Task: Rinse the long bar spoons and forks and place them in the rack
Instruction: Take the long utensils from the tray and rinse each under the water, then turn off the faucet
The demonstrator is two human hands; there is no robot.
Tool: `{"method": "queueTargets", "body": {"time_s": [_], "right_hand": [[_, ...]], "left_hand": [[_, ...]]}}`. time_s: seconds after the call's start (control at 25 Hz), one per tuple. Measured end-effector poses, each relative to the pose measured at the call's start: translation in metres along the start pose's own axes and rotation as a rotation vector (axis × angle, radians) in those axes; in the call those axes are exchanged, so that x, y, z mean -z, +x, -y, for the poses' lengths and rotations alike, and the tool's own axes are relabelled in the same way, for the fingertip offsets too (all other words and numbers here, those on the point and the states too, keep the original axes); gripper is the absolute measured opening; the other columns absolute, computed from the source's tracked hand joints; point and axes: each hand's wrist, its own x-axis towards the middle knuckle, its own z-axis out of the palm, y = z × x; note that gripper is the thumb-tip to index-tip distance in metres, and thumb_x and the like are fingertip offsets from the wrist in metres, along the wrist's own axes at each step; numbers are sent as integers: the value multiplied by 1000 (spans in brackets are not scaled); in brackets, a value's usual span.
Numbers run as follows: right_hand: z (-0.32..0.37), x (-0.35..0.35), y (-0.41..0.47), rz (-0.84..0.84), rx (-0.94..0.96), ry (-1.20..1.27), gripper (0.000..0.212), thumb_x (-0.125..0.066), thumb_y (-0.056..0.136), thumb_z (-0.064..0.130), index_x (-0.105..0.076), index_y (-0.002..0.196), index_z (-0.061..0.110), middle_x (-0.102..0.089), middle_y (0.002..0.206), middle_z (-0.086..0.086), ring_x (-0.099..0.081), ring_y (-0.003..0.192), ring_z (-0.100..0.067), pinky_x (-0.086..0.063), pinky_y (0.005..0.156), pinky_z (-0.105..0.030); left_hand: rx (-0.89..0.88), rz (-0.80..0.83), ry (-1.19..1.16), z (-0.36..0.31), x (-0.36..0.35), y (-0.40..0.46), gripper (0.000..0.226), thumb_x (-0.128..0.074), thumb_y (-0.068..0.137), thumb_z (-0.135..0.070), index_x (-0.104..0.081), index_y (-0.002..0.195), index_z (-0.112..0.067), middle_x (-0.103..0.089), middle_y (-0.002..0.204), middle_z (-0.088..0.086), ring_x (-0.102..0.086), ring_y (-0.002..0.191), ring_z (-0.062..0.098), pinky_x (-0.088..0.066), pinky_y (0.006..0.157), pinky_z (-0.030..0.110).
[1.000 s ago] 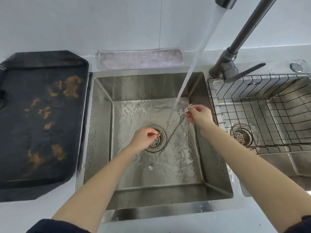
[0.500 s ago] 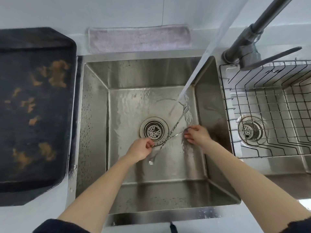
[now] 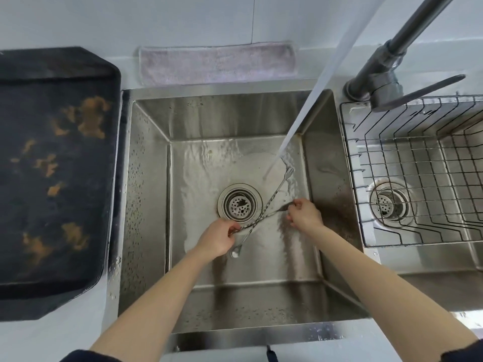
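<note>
Crossing above the sink (image 3: 146, 178) floor, two long twisted bar tools form an X just right of the drain (image 3: 240, 203). One, the fork (image 3: 274, 194), runs from its tines near the basin's back right corner, where the water stream (image 3: 305, 108) lands, down to a small spoon-like end beside the left wrist. The other tool (image 3: 264, 216) lies flatter, spanning from hand to hand; which kind it is cannot be told. The left hand (image 3: 218, 237) is curled closed, pinching the tools' lower ends at its fingertips. The right hand (image 3: 304, 214) is also closed, thumb and fingers nipping the flatter tool's right end. Water sheets across the basin floor, and droplets speckle its left wall. The tap (image 3: 379, 82) stands at the divide between this sink and the right basin (image 3: 431, 259). A wire rack (image 3: 418, 163) sits inside that right basin with no cutlery visible in it; a second drain shows through its mesh. A folded grey cloth (image 3: 217, 64) lies along the counter behind the sink's back edge. A dark mat (image 3: 52, 178) with orange-brown stains covers the counter at the sink's left edge.
</note>
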Motion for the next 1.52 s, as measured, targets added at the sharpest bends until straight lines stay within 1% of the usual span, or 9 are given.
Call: {"method": "queueTargets", "body": {"time_s": [0.12, 0.24, 0.32, 0.48, 0.64, 0.96, 1.08, 1.2, 1.52], "right_hand": [[-1, 3, -6, 14, 46, -87, 35, -46, 89, 11, -53, 120, -1, -63, 115, -23, -58, 109, -37, -45, 100, -44], [0, 8, -16, 26, 96, -202, 36, -43, 91, 14, -53, 124, 4, -61, 126, -18, -54, 118, -32, -40, 99, -31], [0, 10, -25, 55, 133, -260, 38, -42, 92, 15, -50, 129, 7, -56, 133, -16, -49, 124, -31, -40, 100, -30], [8, 17, -44, 96, 253, -410, 42, -44, 90, 14, -48, 132, 8, -51, 138, -17, -48, 125, -32, -40, 100, -32], [20, 31, -68, 65, 386, -504, 42, -46, 89, 14, -48, 131, 9, -49, 139, -13, -47, 127, -29, -39, 106, -35], [40, 67, -110, -89, 615, -599, 43, -44, 90, 17, -46, 133, 13, -45, 142, -9, -36, 135, -23, -26, 113, -38], [43, 86, -123, -144, 679, -583, 43, -44, 90, 16, -46, 132, 13, -48, 140, -8, -37, 134, -25, -26, 113, -39], [44, 111, -134, -234, 748, -567, 42, -44, 89, 15, -48, 131, 11, -49, 138, -10, -41, 131, -26, -29, 111, -39], [41, 182, -143, -370, 855, -552, 38, -48, 89, 15, -53, 127, 12, -51, 138, -7, -43, 129, -24, -29, 111, -38]], "left_hand": [[-20, 9, 18, -4, 2, -4, 38, -47, 83, -5, -58, 119, -13, -60, 125, 10, -57, 112, 26, -44, 100, 34], [-20, 12, 11, -10, 8, -9, 37, -46, 86, -5, -57, 120, -12, -61, 127, 9, -56, 114, 24, -43, 101, 32], [-40, 3, 60, -18, 13, -13, 36, -45, 87, -10, -56, 121, -14, -61, 127, 10, -56, 114, 26, -44, 99, 32], [-67, -9, 254, -38, 26, -21, 39, -45, 90, -23, -48, 129, -21, -54, 135, 7, -50, 122, 28, -42, 100, 38], [-144, -37, 362, -63, 42, -33, 40, -43, 92, -25, -44, 131, -20, -51, 136, 6, -47, 125, 25, -41, 101, 41], [-262, -210, 528, -109, 76, -71, 41, -43, 92, -26, -43, 131, -13, -51, 135, 13, -47, 124, 29, -42, 101, 45], [-329, -296, 553, -130, 81, -86, 41, -43, 92, -24, -43, 130, -9, -51, 134, 14, -46, 123, 30, -41, 101, 42], [-406, -416, 590, -158, 84, -99, 37, -43, 92, -22, -46, 127, -10, -53, 129, 11, -50, 118, 29, -41, 94, 41], [-586, -684, 547, -235, 74, -107, 41, -44, 92, -22, -41, 132, -14, -47, 138, 6, -43, 128, 23, -32, 108, 42]]}}
